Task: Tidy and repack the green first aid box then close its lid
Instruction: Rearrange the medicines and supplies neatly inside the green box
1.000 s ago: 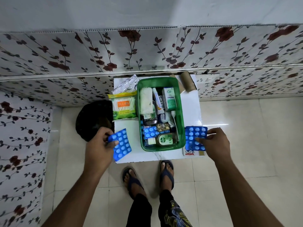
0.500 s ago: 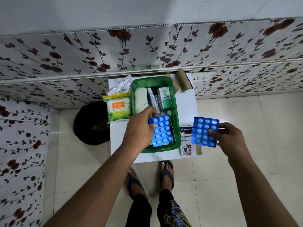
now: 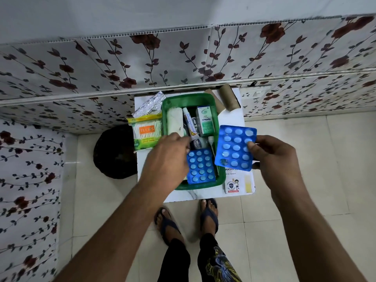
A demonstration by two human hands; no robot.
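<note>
The green first aid box (image 3: 189,98) stands open on a small white table (image 3: 231,119). It holds a white gauze roll (image 3: 174,122), a tube (image 3: 188,124) and a green-and-white carton (image 3: 205,121). One blue blister pack (image 3: 200,166) lies in the box's near end. My left hand (image 3: 168,157) is over the box's left half, against that pack's left edge; its thumb is hidden. My right hand (image 3: 272,157) pinches a second blue blister pack (image 3: 236,147) by its right side, held above the table just right of the box.
A cotton swab packet (image 3: 145,133) and silver foil strips (image 3: 151,103) lie left of the box. Cardboard rolls (image 3: 228,97) lie behind it, and a plaster carton (image 3: 234,185) at the front right. A dark round object (image 3: 114,153) sits on the floor at the left, and the wall runs close behind.
My left hand carried its blue pack from the table's left side into the box, where it now lies. My right hand lifted its pack off the plaster carton and moved it toward the box.
</note>
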